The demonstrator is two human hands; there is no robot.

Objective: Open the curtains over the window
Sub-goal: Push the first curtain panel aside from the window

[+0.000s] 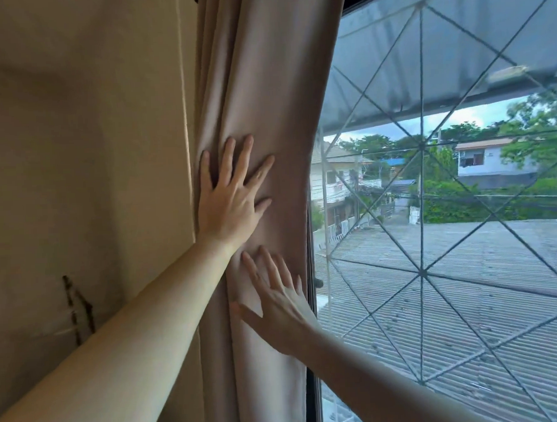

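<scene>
- My left forearm (117,339) fills the near corner, running up from the bottom edge toward the curtain (259,100), which I take as my landmark.
- The curtain hangs bunched in long folds, its long axis running top to bottom, between the plain wall (76,140) on one side and the window (431,236) on the other.
- My left hand (230,200) lies flat on the curtain's mid-height, fingers spread wide, palm pressing the cloth; it grips nothing.
- My right hand (281,312) sits just below it on the same folds, near the curtain's window-side edge, also splayed flat and not closed on anything.
- The window to the far side of the curtain is largely uncovered: I see the diagonal grille (421,147), a corrugated roof (465,282) and houses beyond.
- I judge the task nearly done on this side; what remains is packing the folds tighter.
- The deciding relation: the free edge lies on the window side of both hands and the wall lies opposite, so any further push must run across the folds toward the wall.
- The right hand is nearer that free edge and better placed to sweep it in.
</scene>
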